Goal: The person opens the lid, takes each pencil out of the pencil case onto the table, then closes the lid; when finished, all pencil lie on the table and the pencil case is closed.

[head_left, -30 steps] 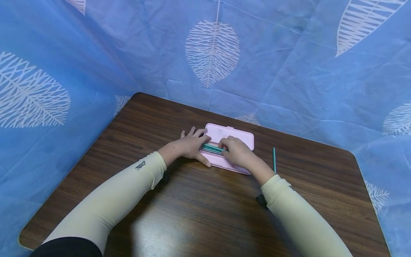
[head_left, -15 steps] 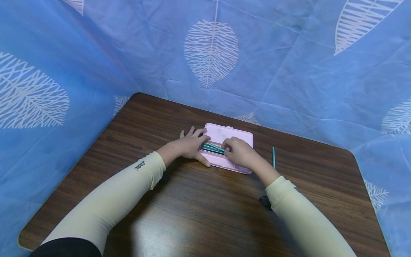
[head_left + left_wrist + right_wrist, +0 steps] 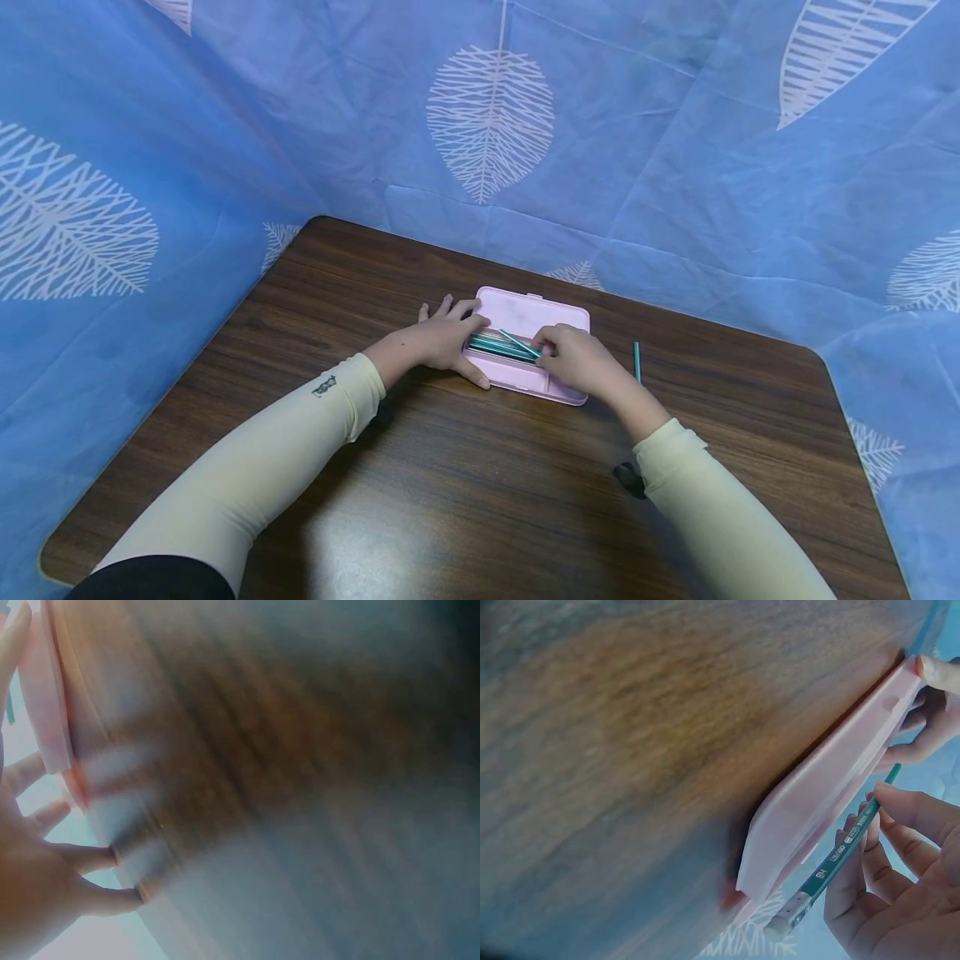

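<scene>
Slim green wooden pencil (image 3: 520, 342), light, stiff and apt to roll, pinched mid-shaft by right hand (image 3: 583, 364) above open pink plastic pencil case (image 3: 525, 315) on brown tabletop (image 3: 465, 475); left hand (image 3: 442, 340) spread flat, steadying case's end.

I see a green pencil (image 3: 519, 342) tilted up out of the open pink pencil case (image 3: 525, 315), other green pencils (image 3: 495, 347) lying inside.
</scene>
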`<move>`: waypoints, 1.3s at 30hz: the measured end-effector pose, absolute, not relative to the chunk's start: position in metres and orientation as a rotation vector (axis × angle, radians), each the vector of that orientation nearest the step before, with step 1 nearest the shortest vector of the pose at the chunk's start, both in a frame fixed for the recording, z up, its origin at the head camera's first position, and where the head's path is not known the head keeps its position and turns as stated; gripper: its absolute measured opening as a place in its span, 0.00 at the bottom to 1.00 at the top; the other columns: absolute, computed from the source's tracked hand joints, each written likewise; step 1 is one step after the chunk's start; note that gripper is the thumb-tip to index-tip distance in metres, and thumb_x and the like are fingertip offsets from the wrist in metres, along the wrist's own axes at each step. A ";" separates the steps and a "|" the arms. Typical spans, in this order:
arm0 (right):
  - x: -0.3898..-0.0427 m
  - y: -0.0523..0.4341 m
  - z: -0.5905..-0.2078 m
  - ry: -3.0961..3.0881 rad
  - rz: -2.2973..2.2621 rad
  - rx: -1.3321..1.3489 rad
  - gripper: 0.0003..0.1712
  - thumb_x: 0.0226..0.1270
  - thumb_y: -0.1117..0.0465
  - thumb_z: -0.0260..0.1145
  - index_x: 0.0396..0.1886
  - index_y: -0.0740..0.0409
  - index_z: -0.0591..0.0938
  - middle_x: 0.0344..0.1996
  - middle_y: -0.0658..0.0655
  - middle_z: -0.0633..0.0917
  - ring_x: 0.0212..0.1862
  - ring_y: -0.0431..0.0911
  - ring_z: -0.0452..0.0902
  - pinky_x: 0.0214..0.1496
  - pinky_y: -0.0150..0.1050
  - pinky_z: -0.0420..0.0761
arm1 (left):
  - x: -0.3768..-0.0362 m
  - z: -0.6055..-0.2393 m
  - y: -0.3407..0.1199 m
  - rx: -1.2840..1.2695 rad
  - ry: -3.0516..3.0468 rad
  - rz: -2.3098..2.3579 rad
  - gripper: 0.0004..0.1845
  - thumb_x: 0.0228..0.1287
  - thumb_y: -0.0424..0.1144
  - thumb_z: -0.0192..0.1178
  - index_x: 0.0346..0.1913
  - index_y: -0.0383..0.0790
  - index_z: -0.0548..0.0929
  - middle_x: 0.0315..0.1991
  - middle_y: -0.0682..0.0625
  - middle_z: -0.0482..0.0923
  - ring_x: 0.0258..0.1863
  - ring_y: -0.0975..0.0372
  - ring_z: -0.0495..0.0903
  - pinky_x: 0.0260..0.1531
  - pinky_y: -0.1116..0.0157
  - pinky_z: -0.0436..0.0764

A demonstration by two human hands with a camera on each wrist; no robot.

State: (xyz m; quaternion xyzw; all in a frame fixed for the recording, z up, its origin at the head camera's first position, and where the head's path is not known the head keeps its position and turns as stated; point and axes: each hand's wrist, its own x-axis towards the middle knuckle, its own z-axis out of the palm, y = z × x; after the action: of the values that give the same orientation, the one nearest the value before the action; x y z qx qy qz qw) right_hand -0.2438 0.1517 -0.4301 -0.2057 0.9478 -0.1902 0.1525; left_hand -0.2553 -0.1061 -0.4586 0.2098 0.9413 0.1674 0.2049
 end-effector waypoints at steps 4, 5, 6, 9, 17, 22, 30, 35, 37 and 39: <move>-0.245 0.160 -0.426 2.688 -0.626 -0.540 0.11 0.78 0.64 0.62 0.52 0.61 0.86 0.33 0.54 0.80 0.30 0.44 0.70 0.36 0.39 0.70 | -0.255 -0.458 -0.107 0.590 2.624 0.473 0.62 0.52 0.76 0.74 0.85 0.56 0.59 0.90 0.47 0.37 0.88 0.35 0.35 0.81 0.25 0.40; -0.245 0.163 -0.425 2.683 -0.637 -0.525 0.11 0.79 0.64 0.62 0.53 0.61 0.86 0.34 0.54 0.80 0.30 0.44 0.69 0.36 0.39 0.70 | -0.255 -0.458 -0.107 0.592 2.624 0.472 0.62 0.52 0.76 0.74 0.85 0.56 0.59 0.90 0.47 0.37 0.88 0.35 0.35 0.81 0.25 0.40; -0.245 0.165 -0.424 2.676 -0.648 -0.507 0.11 0.79 0.63 0.62 0.53 0.61 0.86 0.34 0.54 0.80 0.29 0.44 0.69 0.36 0.39 0.70 | -0.255 -0.457 -0.107 0.593 2.624 0.471 0.62 0.52 0.76 0.74 0.85 0.56 0.59 0.90 0.47 0.37 0.88 0.35 0.35 0.81 0.25 0.40; -0.245 0.172 -0.420 2.663 -0.665 -0.449 0.11 0.80 0.60 0.62 0.54 0.59 0.85 0.36 0.54 0.81 0.30 0.44 0.70 0.36 0.39 0.71 | -0.255 -0.457 -0.108 0.594 2.622 0.477 0.62 0.52 0.76 0.74 0.85 0.56 0.59 0.90 0.47 0.37 0.88 0.35 0.35 0.80 0.25 0.40; -0.247 0.186 -0.413 2.637 -0.656 -0.421 0.12 0.78 0.61 0.65 0.53 0.62 0.86 0.37 0.55 0.82 0.38 0.47 0.75 0.39 0.38 0.73 | -0.257 -0.460 -0.109 0.600 2.626 0.475 0.62 0.52 0.77 0.73 0.85 0.56 0.59 0.90 0.47 0.37 0.88 0.35 0.34 0.80 0.25 0.41; -0.248 0.196 -0.412 2.598 -0.697 -0.364 0.13 0.79 0.61 0.64 0.56 0.62 0.85 0.39 0.57 0.84 0.34 0.45 0.74 0.35 0.38 0.75 | -0.259 -0.463 -0.109 0.602 2.630 0.480 0.62 0.51 0.77 0.73 0.85 0.56 0.59 0.90 0.47 0.37 0.88 0.35 0.35 0.80 0.25 0.41; -0.250 0.217 -0.410 2.570 -0.717 -0.272 0.16 0.81 0.59 0.62 0.60 0.63 0.83 0.39 0.56 0.82 0.33 0.45 0.76 0.36 0.40 0.81 | -0.258 -0.464 -0.109 0.604 2.623 0.487 0.63 0.50 0.77 0.73 0.85 0.56 0.59 0.90 0.47 0.37 0.88 0.35 0.35 0.80 0.25 0.40; -0.249 0.235 -0.406 2.537 -0.742 -0.201 0.20 0.83 0.59 0.61 0.64 0.66 0.81 0.39 0.57 0.83 0.38 0.47 0.79 0.40 0.44 0.89 | -0.259 -0.465 -0.109 0.613 2.627 0.486 0.63 0.51 0.78 0.73 0.85 0.57 0.59 0.90 0.48 0.37 0.88 0.35 0.35 0.81 0.25 0.41; -0.248 0.243 -0.407 2.535 -0.747 -0.173 0.21 0.83 0.58 0.61 0.66 0.67 0.80 0.37 0.56 0.83 0.37 0.47 0.80 0.40 0.46 0.90 | -0.259 -0.466 -0.109 0.613 2.629 0.483 0.63 0.51 0.78 0.73 0.85 0.57 0.59 0.90 0.48 0.37 0.88 0.35 0.35 0.81 0.25 0.41; -0.247 0.252 -0.408 2.534 -0.754 -0.143 0.22 0.83 0.58 0.61 0.67 0.68 0.78 0.35 0.56 0.84 0.36 0.47 0.81 0.39 0.45 0.90 | -0.259 -0.466 -0.108 0.615 2.629 0.476 0.63 0.51 0.78 0.72 0.85 0.56 0.59 0.90 0.48 0.37 0.88 0.35 0.35 0.80 0.25 0.41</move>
State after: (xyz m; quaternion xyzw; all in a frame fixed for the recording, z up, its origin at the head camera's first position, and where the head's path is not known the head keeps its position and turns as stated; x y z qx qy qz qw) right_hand -0.2473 0.2518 -0.4081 -0.0523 0.9281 -0.2760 0.2443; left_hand -0.2587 -0.1084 -0.4660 0.2198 0.9398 0.1701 0.1988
